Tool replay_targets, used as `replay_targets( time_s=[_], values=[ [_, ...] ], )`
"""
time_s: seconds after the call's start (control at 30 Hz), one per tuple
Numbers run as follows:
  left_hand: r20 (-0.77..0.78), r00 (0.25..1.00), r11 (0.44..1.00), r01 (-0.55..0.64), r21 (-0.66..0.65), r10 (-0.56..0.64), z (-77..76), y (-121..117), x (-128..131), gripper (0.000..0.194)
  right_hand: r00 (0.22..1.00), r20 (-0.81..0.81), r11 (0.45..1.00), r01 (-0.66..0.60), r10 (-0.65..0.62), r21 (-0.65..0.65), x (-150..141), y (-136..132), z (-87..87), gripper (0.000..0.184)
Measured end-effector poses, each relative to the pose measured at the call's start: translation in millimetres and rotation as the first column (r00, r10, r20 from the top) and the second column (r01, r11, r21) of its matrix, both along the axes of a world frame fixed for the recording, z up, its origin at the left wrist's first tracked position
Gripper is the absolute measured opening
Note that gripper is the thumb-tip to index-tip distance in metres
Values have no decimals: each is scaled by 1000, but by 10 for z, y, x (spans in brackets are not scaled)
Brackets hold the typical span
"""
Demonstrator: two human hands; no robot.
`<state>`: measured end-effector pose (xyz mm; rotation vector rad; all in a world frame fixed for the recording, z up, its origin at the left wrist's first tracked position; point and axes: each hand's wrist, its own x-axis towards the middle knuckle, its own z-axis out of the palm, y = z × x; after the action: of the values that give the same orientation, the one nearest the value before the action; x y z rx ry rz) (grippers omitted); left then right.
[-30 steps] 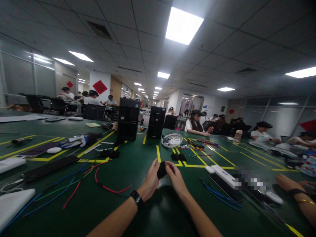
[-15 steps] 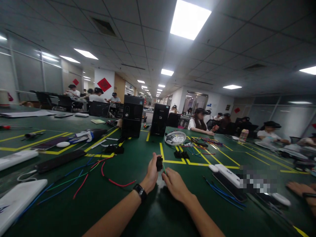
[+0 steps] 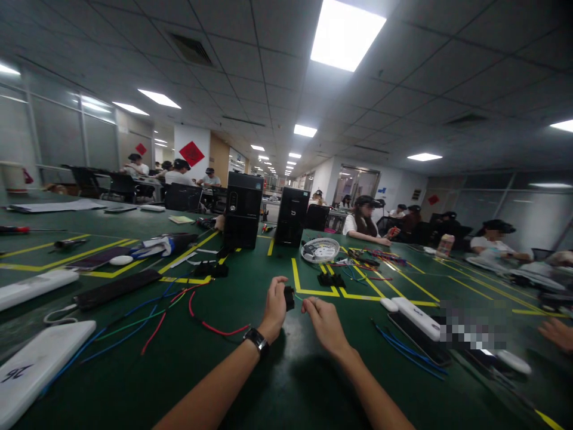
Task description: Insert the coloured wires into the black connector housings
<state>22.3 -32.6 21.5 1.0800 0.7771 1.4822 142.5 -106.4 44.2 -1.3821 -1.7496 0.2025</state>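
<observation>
My left hand [image 3: 275,304], with a black watch on its wrist, is closed around a small black block [image 3: 289,297]; its exact kind is too small to make out. Beside it on the right, my right hand [image 3: 323,322] pinches the end of a thin green wire [image 3: 299,297]. The wire spans the short gap between the two hands and reaches the block's right side; whether it sits inside is unclear. Both hands are held above the green table [image 3: 286,382]. Left of them lie a red wire [image 3: 219,328] and several blue, green and red wires [image 3: 129,316].
Two black computer towers [image 3: 243,210] [image 3: 292,216] stand at the back. A white basket [image 3: 320,251] and black blocks [image 3: 331,279] lie before them. White power banks [image 3: 416,318] [image 3: 49,370] and blue wires [image 3: 405,349] flank my arms. A co-worker's hand [image 3: 557,331] is at far right.
My right hand has moved slightly right and up, away from the block, with the green wire now stretched more level between the hands. The left hand keeps the block and has turned a little.
</observation>
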Motion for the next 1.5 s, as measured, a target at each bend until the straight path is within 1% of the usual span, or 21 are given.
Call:
replay_targets(
  time_s=[0.07,0.13,0.2,0.27,0.33,0.37,0.43,0.5,0.57,0.63,0.77,0.9,0.97,1.1,1.17,1.23,1.3,1.37,1.43,1.5],
  values=[
    [33,999,999,13,36,-14,21,-15,34,26,999,-4,997,53,-53,54,13,-13,12,38],
    [76,997,999,13,47,-16,48,-12,61,26,996,34,994,77,-80,80,-11,-15,-22,38],
    [147,989,999,29,-22,-25,70,11,69,25,990,124,997,55,-63,62,-68,-2,-89,37],
    [238,970,988,75,-138,-41,79,41,62,23,978,206,1000,24,-26,15,-132,19,-160,35],
    [299,953,970,115,-215,-46,77,58,52,23,972,234,1000,15,-9,-21,-177,37,-208,35],
    [310,949,966,122,-226,-47,75,57,51,23,973,233,999,13,-5,-32,-191,39,-221,35],
    [305,950,971,132,-200,-67,76,34,61,22,976,216,999,5,5,-47,-205,24,-231,34],
    [297,948,974,165,-158,-112,87,-6,80,23,981,190,998,-18,29,-61,-217,-10,-232,32],
    [290,944,972,199,-122,-157,104,-43,91,26,985,165,996,-37,50,-76,-234,-46,-233,29],
    [281,944,973,208,-104,-172,122,-60,79,28,986,155,995,-45,57,-84,-240,-65,-229,28],
    [214,967,984,162,-78,-142,157,-48,-17,29,980,196,999,-26,35,-47,-134,-40,-164,28],
    [186,965,980,195,-33,-186,180,-37,-55,29,982,178,998,53,-59,42,-2,-14,-78,34],
    [193,967,983,178,-34,-168,172,-31,-17,26,982,177,997,62,-70,53,-44,-17,-90,34],
    [254,963,989,117,-89,-91,131,-3,76,23,969,236,997,72,-75,21,-280,-10,-195,30],
    [300,949,985,138,-101,-102,120,14,79,22,964,255,997,76,-75,9,-339,0,-226,30],
    [311,939,977,186,-104,-146,118,28,51,24,964,259,998,59,-56,-3,-311,2,-227,31],
    [287,936,966,239,-97,-203,120,40,11,27,970,240,999,46,-43,-6,-230,-9,-212,32],
    [247,940,961,263,-81,-237,121,49,-21,29,976,212,999,43,-41,-5,-156,-26,-195,32],
    [201,957,971,228,-65,-211,119,54,-40,28,981,189,999,36,-35,-1,-121,-37,-173,32],
    [148,978,987,157,-44,-149,116,49,-51,27,984,177,999,32,-34,13,-111,-37,-135,33]
  ],
)
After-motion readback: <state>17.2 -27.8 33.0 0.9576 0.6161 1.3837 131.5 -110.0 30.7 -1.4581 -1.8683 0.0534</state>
